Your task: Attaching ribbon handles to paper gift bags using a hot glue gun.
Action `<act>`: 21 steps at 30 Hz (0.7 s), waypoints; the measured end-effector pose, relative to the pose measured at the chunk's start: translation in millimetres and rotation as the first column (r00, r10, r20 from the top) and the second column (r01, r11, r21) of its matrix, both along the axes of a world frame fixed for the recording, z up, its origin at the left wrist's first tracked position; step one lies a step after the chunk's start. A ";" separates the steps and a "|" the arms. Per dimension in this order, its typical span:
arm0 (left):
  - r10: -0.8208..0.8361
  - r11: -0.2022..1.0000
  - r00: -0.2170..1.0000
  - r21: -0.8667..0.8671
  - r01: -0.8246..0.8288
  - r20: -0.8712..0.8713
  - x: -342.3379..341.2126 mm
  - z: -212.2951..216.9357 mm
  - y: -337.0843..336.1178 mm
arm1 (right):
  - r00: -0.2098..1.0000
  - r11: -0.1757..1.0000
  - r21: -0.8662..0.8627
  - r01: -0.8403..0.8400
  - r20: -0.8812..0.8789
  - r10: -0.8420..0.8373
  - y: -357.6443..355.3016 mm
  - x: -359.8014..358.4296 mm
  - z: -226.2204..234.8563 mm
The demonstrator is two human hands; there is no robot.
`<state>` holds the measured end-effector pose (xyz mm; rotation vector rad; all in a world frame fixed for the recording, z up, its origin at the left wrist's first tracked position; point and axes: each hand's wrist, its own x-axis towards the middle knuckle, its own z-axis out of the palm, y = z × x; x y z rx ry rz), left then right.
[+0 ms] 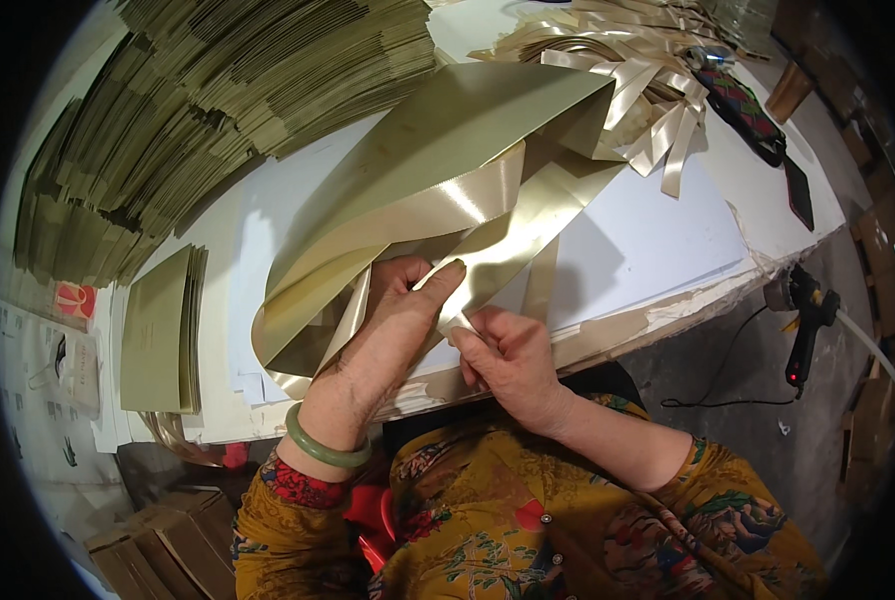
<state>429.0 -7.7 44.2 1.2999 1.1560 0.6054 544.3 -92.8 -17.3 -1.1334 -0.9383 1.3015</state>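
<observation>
A gold-olive paper gift bag (448, 115) lies tilted on the table in front of me, its mouth toward me. A wide cream satin ribbon (418, 208) loops across the opening. My left hand (413, 290), with a green bangle at its wrist, reaches to the near wall of the bag and grips it, thumb on the shiny outer face; its other fingers are partly hidden. Just to the right, my right hand (511, 362) is closed in a pinch on a short pale ribbon end at the bag's near edge.
Stacks of folded olive bags (258, 75) fill the far left. A small pile of flat bags (158, 335) lies at the left edge. Cream ribbons (658, 90) are heaped at the back right, near a dark phone (798, 195). A glue gun (806, 330) hangs beyond the table's right edge.
</observation>
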 end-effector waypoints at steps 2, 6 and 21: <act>0.003 0.999 1.000 -0.033 -0.004 -0.017 1.4 2.6 -0.1 | 1.000 1.000 0.004 0.021 0.019 -0.021 -1.0 -3.2 -7.2; -0.022 1.000 1.000 -0.014 0.022 -0.017 1.7 -0.5 -0.8 | 0.996 0.997 0.005 0.072 -0.044 -0.072 -0.7 -6.0 -6.1; -0.111 0.990 0.918 0.039 0.136 -0.380 -16.1 5.5 10.4 | 0.991 0.993 -0.057 -0.102 -0.092 0.097 5.6 4.5 -3.8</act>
